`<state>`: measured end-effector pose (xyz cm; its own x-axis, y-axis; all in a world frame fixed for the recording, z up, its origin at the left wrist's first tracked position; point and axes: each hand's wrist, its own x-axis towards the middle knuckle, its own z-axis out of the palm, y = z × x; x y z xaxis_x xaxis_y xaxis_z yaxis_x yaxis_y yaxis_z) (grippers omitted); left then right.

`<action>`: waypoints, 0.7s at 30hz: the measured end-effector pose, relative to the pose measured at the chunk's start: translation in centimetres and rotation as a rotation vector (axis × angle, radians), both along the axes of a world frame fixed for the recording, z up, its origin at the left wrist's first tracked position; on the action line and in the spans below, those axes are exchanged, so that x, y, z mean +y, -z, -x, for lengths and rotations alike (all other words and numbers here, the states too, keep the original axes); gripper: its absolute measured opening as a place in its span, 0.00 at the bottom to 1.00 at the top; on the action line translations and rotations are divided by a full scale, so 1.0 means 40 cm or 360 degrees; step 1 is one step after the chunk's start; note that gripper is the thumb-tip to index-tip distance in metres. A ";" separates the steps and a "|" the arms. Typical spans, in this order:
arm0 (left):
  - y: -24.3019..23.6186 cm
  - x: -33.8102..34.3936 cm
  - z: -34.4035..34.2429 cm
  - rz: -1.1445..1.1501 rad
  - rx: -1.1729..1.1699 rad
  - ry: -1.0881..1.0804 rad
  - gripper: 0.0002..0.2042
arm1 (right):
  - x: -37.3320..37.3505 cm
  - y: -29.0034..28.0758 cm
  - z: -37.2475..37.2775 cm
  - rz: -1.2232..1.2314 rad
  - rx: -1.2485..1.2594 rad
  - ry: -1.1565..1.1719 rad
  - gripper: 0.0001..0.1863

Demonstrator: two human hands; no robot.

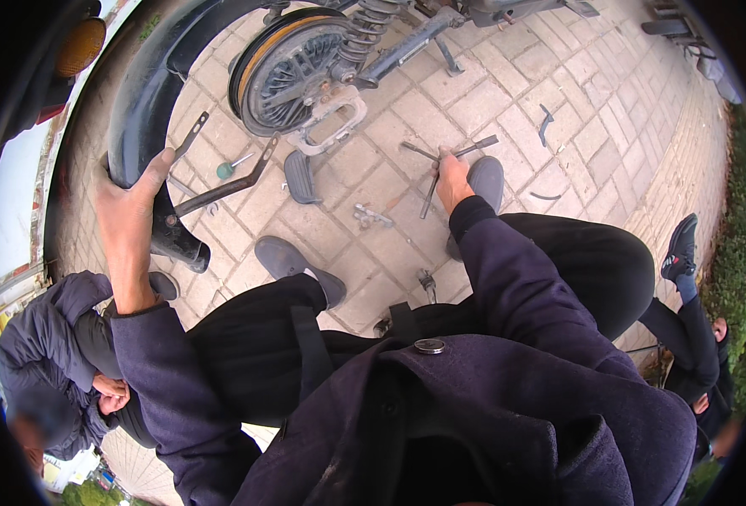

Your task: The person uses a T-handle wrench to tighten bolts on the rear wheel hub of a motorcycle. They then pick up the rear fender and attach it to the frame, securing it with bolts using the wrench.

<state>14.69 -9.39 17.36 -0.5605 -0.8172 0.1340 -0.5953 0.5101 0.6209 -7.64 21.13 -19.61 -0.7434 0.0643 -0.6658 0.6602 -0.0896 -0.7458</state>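
My left hand (130, 207) grips a long, curved black plastic mudguard (141, 110) at the left, near a dark bent metal bracket (229, 185) on it. My right hand (452, 179) is closed on a three-arm socket wrench (478, 143), just above the paving and beside my right shoe (486, 177). A green-handled screwdriver (225, 169), a partly hidden spanner (210, 207), a black ribbed footrest (301, 177) and some small metal parts (371, 214) lie on the paving between my hands.
A two-wheeler's rear wheel (263, 84) with spring shock and stand fills the top. Small loose pieces (545, 125) lie on the right. A person in a padded jacket (48, 337) crouches at left; another person (694, 354) sits at right. A white vehicle body (14, 211) edges the left.
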 end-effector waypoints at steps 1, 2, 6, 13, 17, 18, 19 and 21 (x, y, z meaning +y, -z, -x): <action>-0.002 0.001 -0.003 0.0025 -0.0015 -0.0011 0.44 | 0.006 -0.001 0.002 -0.0017 -0.0147 0.0074 0.12; -0.007 -0.001 -0.007 0.0038 -0.0045 -0.0046 0.44 | 0.014 -0.008 0.003 -0.0036 -0.0221 0.0043 0.11; -0.013 -0.010 -0.006 -0.0014 -0.0068 -0.0095 0.49 | 0.012 -0.096 0.034 0.0388 -0.0252 -0.0213 0.07; -0.025 0.012 0.007 -0.0019 0.0098 0.0065 0.41 | 0.018 -0.273 0.018 0.0392 -0.0526 -0.0699 0.08; -0.021 0.017 0.009 0.0006 0.0123 0.0080 0.41 | 0.035 -0.367 -0.049 0.0643 -0.0273 -0.0682 0.08; -0.020 0.018 0.007 0.0011 0.0120 0.0060 0.41 | 0.033 -0.395 -0.057 0.0661 -0.0097 -0.0664 0.08; -0.017 0.018 0.009 0.0035 0.0135 0.0053 0.40 | 0.028 -0.425 -0.060 0.0693 0.0079 -0.0643 0.09; -0.017 0.016 0.007 0.0057 0.0159 0.0062 0.40 | 0.017 -0.481 -0.061 0.0825 0.0191 -0.0722 0.12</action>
<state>14.39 -8.76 18.05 -0.5740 -0.7889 0.2194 -0.5106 0.5543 0.6573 -5.18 21.83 -0.37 -0.6922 -0.5735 -0.4382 0.6320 -0.1886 -0.7516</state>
